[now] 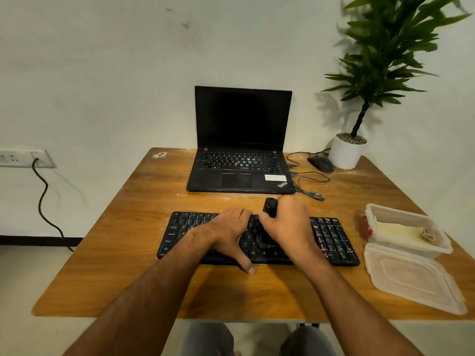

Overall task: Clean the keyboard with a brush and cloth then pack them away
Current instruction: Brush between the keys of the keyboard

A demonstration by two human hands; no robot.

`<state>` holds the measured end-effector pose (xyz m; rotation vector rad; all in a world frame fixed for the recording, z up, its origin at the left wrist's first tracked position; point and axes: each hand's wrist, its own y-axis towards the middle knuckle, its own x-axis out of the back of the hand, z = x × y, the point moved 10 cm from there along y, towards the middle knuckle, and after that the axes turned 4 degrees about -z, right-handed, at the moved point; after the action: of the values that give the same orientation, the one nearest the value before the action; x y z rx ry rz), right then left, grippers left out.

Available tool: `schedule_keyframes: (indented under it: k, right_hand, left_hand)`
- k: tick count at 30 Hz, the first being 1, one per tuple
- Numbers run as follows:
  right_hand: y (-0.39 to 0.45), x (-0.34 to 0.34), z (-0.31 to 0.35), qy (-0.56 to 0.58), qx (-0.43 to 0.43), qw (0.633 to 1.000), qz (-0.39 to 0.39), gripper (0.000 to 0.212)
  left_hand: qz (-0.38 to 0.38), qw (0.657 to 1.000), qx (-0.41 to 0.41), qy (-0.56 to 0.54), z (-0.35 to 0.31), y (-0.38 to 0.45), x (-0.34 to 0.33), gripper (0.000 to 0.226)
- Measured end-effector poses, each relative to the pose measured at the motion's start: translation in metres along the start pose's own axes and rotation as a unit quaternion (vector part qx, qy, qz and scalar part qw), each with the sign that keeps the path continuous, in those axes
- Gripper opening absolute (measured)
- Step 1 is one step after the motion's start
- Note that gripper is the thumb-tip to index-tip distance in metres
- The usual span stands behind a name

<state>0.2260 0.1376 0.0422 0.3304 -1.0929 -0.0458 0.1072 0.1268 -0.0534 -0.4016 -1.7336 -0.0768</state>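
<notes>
Left hand [231,233] lies flat on the keyboard [331,237], fingers straight, thumb off the near edge, pinning it to the tabletop [128,265]. Right hand [285,224] is clenched round the brush [270,207], bristles hidden under the fist. Risks: brushing too hard could pop a keycap; debris could flick toward the laptop [241,150]. Cloth [401,231] sits in the open container [380,210], far right.

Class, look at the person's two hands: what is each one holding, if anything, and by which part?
The right hand grips the brush around its black handle. The left hand holds nothing and rests on the keyboard.
</notes>
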Motion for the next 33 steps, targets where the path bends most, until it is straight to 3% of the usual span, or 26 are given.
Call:
schedule_keyframes:
  k: [6,14,20,33]
  right_hand:
    - [0.028,-0.005,0.006,0.045,-0.012,0.998,-0.047,0.020]
    - [-0.034,0.010,-0.001,0.007,0.046,0.999,0.003,0.024]
    - [0.010,-0.005,0.007,0.021,0.023,0.999,-0.020,0.026]
    - [0.060,0.025,-0.074,0.214,-0.075,0.973,-0.032,0.032]
  left_hand:
    - [0.002,1.000,0.002,0.000,0.000,-0.001,0.000,0.140]
    - [-0.007,1.000,-0.007,-0.003,0.002,0.003,-0.002,0.136]
    - [0.004,1.000,0.002,-0.007,0.002,0.002,-0.001,0.134]
    - [0.019,0.999,-0.009,-0.030,-0.018,0.011,0.002,0.136]
